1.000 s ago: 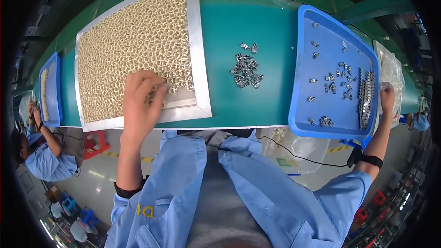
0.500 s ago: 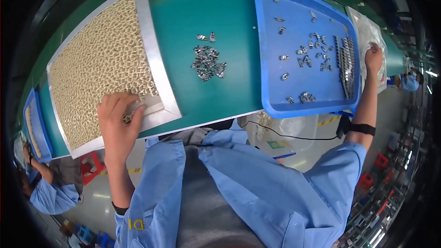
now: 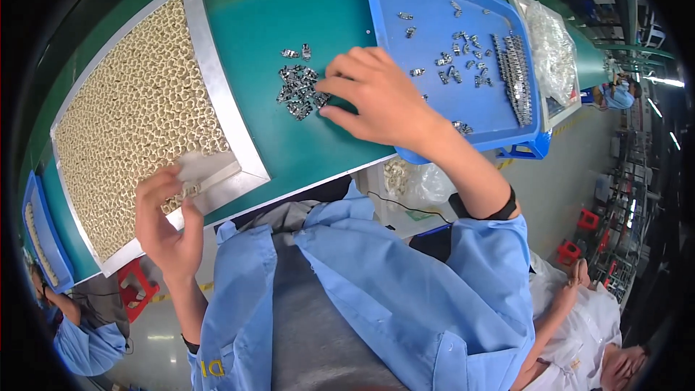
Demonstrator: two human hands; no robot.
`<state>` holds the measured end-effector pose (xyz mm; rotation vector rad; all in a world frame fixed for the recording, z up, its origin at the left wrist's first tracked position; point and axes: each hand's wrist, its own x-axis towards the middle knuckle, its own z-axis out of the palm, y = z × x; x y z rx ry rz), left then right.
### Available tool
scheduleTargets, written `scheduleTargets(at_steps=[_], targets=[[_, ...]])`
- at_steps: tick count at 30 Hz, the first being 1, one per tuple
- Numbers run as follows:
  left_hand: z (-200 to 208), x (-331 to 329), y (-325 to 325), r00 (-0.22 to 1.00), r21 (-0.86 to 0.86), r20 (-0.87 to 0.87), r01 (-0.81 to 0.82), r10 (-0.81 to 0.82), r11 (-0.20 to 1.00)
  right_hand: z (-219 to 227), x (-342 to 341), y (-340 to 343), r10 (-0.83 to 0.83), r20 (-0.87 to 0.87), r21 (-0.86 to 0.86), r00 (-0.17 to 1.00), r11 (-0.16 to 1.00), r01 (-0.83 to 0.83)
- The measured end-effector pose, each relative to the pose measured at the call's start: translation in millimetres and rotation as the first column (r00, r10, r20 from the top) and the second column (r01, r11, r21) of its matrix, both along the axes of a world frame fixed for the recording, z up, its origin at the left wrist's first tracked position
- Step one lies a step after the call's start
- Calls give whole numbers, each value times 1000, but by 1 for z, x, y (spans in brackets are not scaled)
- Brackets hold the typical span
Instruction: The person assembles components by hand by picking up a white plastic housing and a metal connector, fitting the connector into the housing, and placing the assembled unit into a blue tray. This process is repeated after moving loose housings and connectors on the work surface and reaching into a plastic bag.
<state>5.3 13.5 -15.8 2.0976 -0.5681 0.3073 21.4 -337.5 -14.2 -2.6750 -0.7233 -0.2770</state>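
Observation:
My left hand (image 3: 170, 221) is at the near right corner of a metal-framed tray (image 3: 230, 116) of small beige ring-shaped parts (image 3: 137, 116). Its fingers are bent, with the thumb apart from them. A few rings show by the fingertips; none is plainly gripped. My right hand (image 3: 384, 98) reaches in over the green table, palm down, fingers curved and spread. Its fingertips are at the right edge of a pile of small dark metal parts (image 3: 297, 90), and I see nothing held. Two similar parts (image 3: 298, 52) lie just beyond the pile.
Right of the pile, a blue tray (image 3: 434, 25) carries scattered metal parts and stacked rows (image 3: 514, 80) of them. Past it sits a frame with clear plastic (image 3: 552, 51). Far left is a smaller blue tray (image 3: 54, 235). A person in white (image 3: 579, 311) is at lower right.
My right hand has come from the plastic beyond the blue tray to the metal pile. My left hand has drawn slightly down and left, its thumb farther from the fingers. The view has shifted.

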Motion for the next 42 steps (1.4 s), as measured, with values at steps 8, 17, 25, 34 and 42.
scheduleTargets(at_steps=[8,17,25,34,42], targets=[[-16,-13,11,988,-311,-77,106,-136,945,-4,-3,8,-68,-161,130,985,987,90],[-10,-1,-26,889,-574,-167,265,-427,775,34,-21,47,11,-578,638,816,628,444],[-1,-1,-39,765,-835,-231,162,-601,526,35,-44,107,87,-459,828,884,403,390],[-7,-5,-36,789,-808,-234,167,-568,565,11,-32,117,-43,90,729,995,684,-36],[-11,-9,-40,825,-764,-248,154,-507,626,17,-38,124,-198,161,575,967,815,72]])
